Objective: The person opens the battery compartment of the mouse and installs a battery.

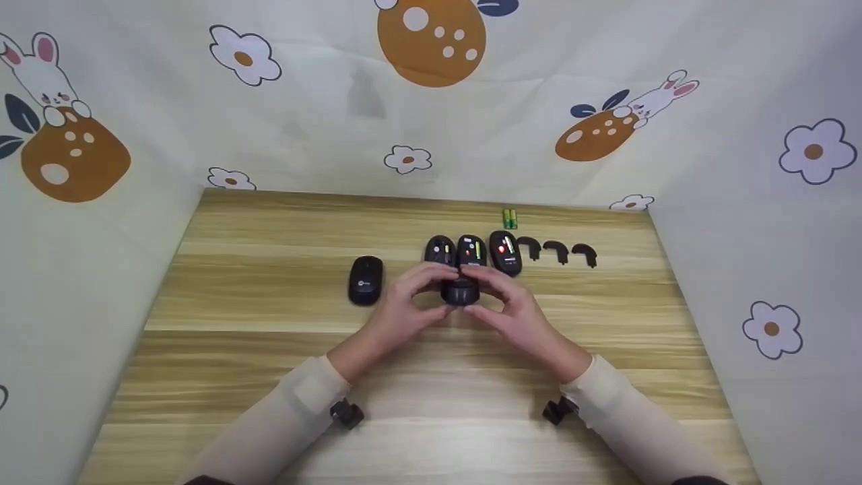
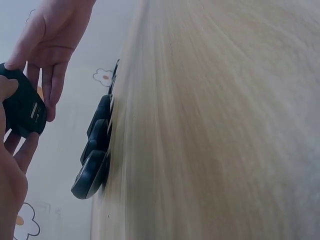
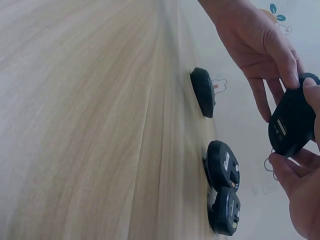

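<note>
A black computer mouse [image 1: 460, 294] is held up above the table between both hands. My left hand [image 1: 396, 304] grips its left side and my right hand [image 1: 517, 303] its right side, fingers on the far end and thumbs at the near end. In the right wrist view, the underside of the held mouse [image 3: 291, 122] with a small pale label shows. Just beyond the hands, two mice, a left one [image 1: 440, 249] and a middle one [image 1: 471, 249], lie belly up with uncovered battery slots. A third upturned mouse [image 1: 505, 253] lies right of them.
Left of the hands sits a mouse [image 1: 366, 281] right side up. On the right lie three curved black covers, a left one [image 1: 531, 246], a middle one [image 1: 557, 250] and a right one [image 1: 586, 254]. Two green batteries [image 1: 510, 219] lie near the back edge of the wooden table [image 1: 283, 229].
</note>
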Demonstrator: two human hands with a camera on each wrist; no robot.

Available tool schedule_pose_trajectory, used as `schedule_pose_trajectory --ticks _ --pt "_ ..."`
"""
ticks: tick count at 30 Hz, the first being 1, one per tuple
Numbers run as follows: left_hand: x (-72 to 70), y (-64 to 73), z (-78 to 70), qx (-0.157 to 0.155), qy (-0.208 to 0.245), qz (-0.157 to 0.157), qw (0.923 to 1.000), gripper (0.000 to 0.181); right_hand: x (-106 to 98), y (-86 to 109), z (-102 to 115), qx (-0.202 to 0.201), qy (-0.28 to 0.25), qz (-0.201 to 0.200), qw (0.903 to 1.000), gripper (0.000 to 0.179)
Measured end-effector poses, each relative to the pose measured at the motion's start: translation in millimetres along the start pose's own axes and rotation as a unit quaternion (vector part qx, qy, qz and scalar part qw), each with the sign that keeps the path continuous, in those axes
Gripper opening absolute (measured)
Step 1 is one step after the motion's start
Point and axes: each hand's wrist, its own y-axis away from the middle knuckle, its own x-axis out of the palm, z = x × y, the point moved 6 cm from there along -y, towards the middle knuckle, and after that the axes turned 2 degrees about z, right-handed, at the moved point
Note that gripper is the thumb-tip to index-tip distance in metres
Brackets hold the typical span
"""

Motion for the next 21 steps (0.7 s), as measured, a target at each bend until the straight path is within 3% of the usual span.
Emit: schedule_pose_trajectory --ticks 2,9,16,21 --pt "-0.5 0.1 -0.1 0.001 0.002 -0.011 0.9999 0.056 0.5 -0.6 1.2 0.001 0.005 -0.003 1.0000 0.062" --pt "-0.5 -0.3 -2.8 -0.001 -0.011 -0.020 0.9997 0.050 -1.2 -1.8 5.4 -0.041 0.102 -0.037 0.9933 0.049" --pt "-0.3 -1.3 -4.1 0.013 -0.026 -0.029 0.9992 0.048 1.2 -2.1 11.2 -0.085 0.085 -0.053 0.9913 0.047" --pt "0.5 -1.4 -3.8 -0.013 -0.009 -0.027 0.9995 0.046 4.2 -1.3 12.0 -0.082 0.046 -0.050 0.9943 0.048"
